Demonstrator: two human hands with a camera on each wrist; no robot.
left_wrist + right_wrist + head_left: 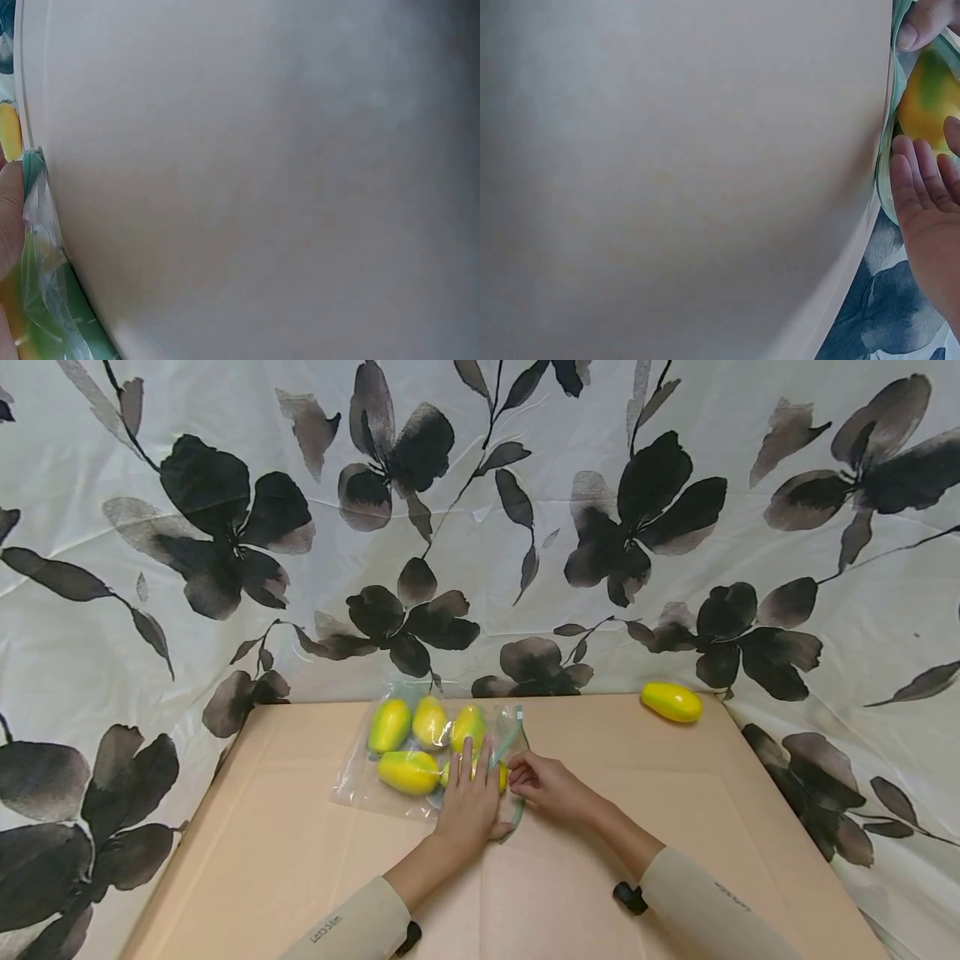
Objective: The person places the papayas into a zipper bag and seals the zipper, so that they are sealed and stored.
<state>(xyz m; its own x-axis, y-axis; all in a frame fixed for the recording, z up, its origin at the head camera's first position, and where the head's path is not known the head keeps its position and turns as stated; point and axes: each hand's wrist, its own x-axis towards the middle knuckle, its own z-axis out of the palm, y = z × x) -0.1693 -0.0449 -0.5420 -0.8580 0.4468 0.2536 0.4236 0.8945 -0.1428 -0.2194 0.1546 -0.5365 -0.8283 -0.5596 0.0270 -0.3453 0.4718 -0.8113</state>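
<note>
A clear zip bag [352, 789] with a teal-edged mouth lies on the cardboard, holding several glossy yellow-green mangoes [407, 772]. My left hand [468, 802] rests on the bag near its mouth, fingers straight over a partly covered mango. Its thumb [922, 26] lies at the teal rim in the right wrist view. At the mouth's right side is my right hand [551, 785], fingers loosely bent beside a mango [926, 101] just inside the rim. No firm grip by the right hand shows. Another mango [671, 702] lies alone at the far right.
A light brown cardboard sheet [600, 877] covers the work surface. Behind it and along both sides hangs a white cloth [525, 610] with dark flower prints. The lone mango sits close to the sheet's back right corner.
</note>
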